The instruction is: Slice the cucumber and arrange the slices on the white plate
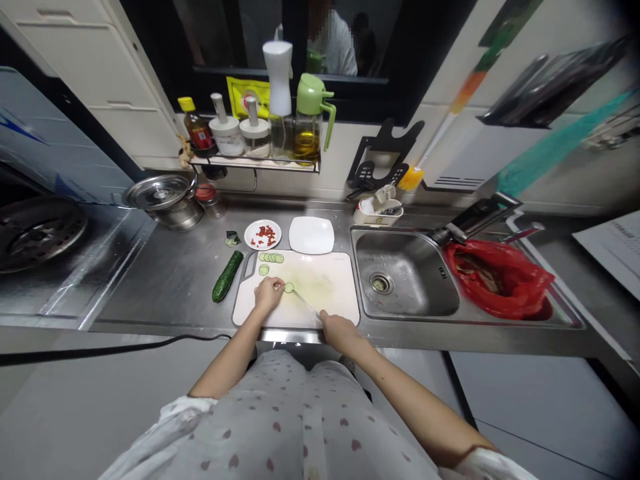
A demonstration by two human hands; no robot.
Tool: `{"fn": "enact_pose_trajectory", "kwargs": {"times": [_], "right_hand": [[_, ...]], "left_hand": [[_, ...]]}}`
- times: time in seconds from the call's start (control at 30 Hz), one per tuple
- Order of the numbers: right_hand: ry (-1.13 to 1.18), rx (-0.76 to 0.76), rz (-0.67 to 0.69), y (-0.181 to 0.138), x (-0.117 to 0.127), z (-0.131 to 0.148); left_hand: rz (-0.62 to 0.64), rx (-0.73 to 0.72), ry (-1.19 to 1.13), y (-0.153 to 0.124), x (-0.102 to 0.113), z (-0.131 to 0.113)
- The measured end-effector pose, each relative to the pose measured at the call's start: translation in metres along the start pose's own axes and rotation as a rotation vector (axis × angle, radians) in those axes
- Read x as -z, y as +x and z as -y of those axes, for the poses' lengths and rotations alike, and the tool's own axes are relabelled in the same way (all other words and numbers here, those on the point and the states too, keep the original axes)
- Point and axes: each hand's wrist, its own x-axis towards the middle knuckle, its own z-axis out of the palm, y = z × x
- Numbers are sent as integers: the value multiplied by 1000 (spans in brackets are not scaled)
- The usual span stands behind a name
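Below the frame's center, the right hand (341, 331) grips a knife (307, 303); the left hand (269, 295) bunches beside a cucumber slice (289, 288), its hold unclear. Keeping fingers tucked back looks safest.

A white garment (280, 407) with brownish hearts (355, 445) and a plain central strip (314, 440) is worn; forearms (400, 387) are left bare by white sleeves (186, 410).

On my feed I see a steel counter (140, 280), a white cutting board (320, 287) lying near its front edge. A cucumber (228, 276) lies left of the board, with green scraps (231, 241) behind it. Beyond the board, a round plate (251, 230) and a squarish plate (311, 235) sit side by side. I also make out a lidded pot (180, 215), a jar (215, 207) and a utensil caddy (379, 215).
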Motion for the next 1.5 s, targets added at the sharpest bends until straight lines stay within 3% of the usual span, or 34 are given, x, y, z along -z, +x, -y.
{"fn": "enact_pose_trajectory", "kwargs": {"times": [0.5, 1.5], "right_hand": [[-39, 39, -32, 19, 10, 12], [-288, 139, -143, 31, 47, -4]], "left_hand": [[12, 5, 27, 1, 2, -1], [20, -11, 53, 3, 1, 2]]}}
